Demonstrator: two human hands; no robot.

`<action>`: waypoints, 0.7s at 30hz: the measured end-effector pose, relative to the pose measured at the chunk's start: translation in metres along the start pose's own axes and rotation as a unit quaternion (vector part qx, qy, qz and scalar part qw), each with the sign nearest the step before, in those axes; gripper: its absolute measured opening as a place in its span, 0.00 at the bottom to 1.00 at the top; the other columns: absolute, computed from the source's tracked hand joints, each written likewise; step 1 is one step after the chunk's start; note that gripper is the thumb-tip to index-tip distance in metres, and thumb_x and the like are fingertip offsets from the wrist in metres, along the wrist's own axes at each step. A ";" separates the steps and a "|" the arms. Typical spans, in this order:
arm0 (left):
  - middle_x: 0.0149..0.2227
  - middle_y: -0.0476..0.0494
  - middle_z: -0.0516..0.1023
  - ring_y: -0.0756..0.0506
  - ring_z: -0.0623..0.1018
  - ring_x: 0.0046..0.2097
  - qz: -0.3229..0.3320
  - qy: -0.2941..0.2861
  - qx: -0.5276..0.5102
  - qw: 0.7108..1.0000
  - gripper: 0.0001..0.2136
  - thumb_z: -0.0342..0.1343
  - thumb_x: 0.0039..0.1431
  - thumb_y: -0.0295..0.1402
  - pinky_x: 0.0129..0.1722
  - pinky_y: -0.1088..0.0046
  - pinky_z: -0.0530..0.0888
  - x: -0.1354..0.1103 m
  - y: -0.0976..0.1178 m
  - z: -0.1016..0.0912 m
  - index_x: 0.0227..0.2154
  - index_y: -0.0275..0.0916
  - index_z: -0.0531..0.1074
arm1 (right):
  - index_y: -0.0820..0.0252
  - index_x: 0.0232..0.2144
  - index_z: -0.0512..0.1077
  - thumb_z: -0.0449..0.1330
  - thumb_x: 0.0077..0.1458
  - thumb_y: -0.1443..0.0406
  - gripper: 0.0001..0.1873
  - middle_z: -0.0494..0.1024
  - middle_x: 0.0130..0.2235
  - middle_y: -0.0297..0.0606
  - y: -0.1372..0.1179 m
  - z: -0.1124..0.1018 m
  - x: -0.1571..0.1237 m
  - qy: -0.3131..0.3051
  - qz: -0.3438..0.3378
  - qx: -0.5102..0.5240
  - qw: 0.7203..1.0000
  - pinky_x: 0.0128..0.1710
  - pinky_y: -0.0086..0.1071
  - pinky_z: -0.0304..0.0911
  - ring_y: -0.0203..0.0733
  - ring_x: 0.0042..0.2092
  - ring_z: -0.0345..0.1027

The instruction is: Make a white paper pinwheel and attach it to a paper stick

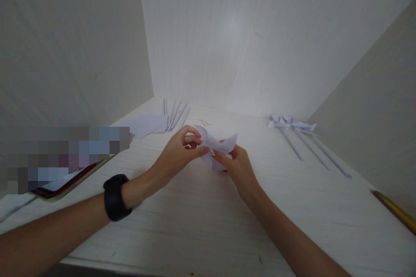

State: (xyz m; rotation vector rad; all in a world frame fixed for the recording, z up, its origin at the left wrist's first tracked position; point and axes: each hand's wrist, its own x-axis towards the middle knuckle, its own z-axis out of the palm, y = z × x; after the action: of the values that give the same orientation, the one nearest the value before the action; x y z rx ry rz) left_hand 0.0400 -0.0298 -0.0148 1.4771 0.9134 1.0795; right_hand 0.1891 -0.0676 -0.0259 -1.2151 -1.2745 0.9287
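A white paper pinwheel (214, 143) is held just above the middle of the table, its corners curled in towards the centre. My left hand (186, 145) pinches it from the left, with the thumb close to the centre. From the right, my right hand (237, 160) grips it, thumb at the centre and fingers partly hidden behind the paper. A small pale piece shows between the two thumbs; I cannot make out what it is. Something red peeks out below the paper by my right fingers.
At the back left lie flat paper sheets (146, 124) and several rolled paper sticks (177, 114). Several pinwheels on sticks (289, 125) lie at the right. A tablet-like device (71, 184), partly blurred out, is at the left. Walls enclose the white table (182, 225).
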 end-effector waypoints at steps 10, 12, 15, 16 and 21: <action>0.24 0.55 0.73 0.52 0.72 0.26 -0.001 -0.004 0.004 1.000 0.16 0.62 0.43 0.34 0.27 0.78 0.63 0.000 0.002 -0.002 0.32 0.39 0.61 | 0.62 0.34 0.75 0.61 0.42 0.62 0.14 0.77 0.31 0.39 0.000 0.000 0.000 0.003 0.017 0.006 1.000 0.32 0.31 0.64 0.42 0.36 0.69; 0.26 0.53 0.74 0.52 0.73 0.27 0.002 -0.008 0.007 1.000 0.17 0.63 0.43 0.34 0.27 0.78 0.64 0.000 0.001 -0.002 0.33 0.40 0.60 | 0.62 0.35 0.75 0.61 0.42 0.62 0.15 0.77 0.32 0.39 0.001 0.000 0.000 0.000 0.018 0.006 1.000 0.32 0.31 0.63 0.42 0.36 0.69; 0.29 0.51 0.76 0.51 0.74 0.29 -0.001 -0.015 0.011 1.000 0.19 0.63 0.42 0.34 0.29 0.77 0.65 -0.001 0.000 -0.001 0.33 0.39 0.60 | 0.63 0.36 0.74 0.62 0.42 0.61 0.17 0.78 0.33 0.40 0.001 0.001 0.000 -0.007 0.017 0.013 1.000 0.31 0.31 0.63 0.41 0.36 0.69; 0.29 0.50 0.77 0.51 0.74 0.29 -0.001 -0.015 0.013 1.000 0.19 0.64 0.42 0.35 0.29 0.77 0.65 -0.001 0.000 -0.001 0.33 0.39 0.60 | 0.63 0.36 0.74 0.62 0.42 0.61 0.17 0.78 0.34 0.40 0.001 0.001 0.000 -0.010 0.017 0.015 1.000 0.31 0.31 0.63 0.41 0.36 0.69; 0.29 0.51 0.77 0.51 0.74 0.28 -0.006 -0.005 0.015 1.000 0.19 0.64 0.42 0.35 0.27 0.77 0.64 -0.002 0.002 0.000 0.34 0.39 0.59 | 0.62 0.37 0.75 0.62 0.42 0.61 0.17 0.78 0.34 0.40 -0.001 0.000 0.000 -0.018 0.017 0.016 1.000 0.31 0.30 0.63 0.42 0.36 0.70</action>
State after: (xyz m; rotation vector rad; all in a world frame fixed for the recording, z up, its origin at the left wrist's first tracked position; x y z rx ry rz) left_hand 0.0390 -0.0323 -0.0129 1.4982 0.9336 1.0531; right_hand 0.1889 -0.0682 -0.0254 -1.2031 -1.2657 0.9970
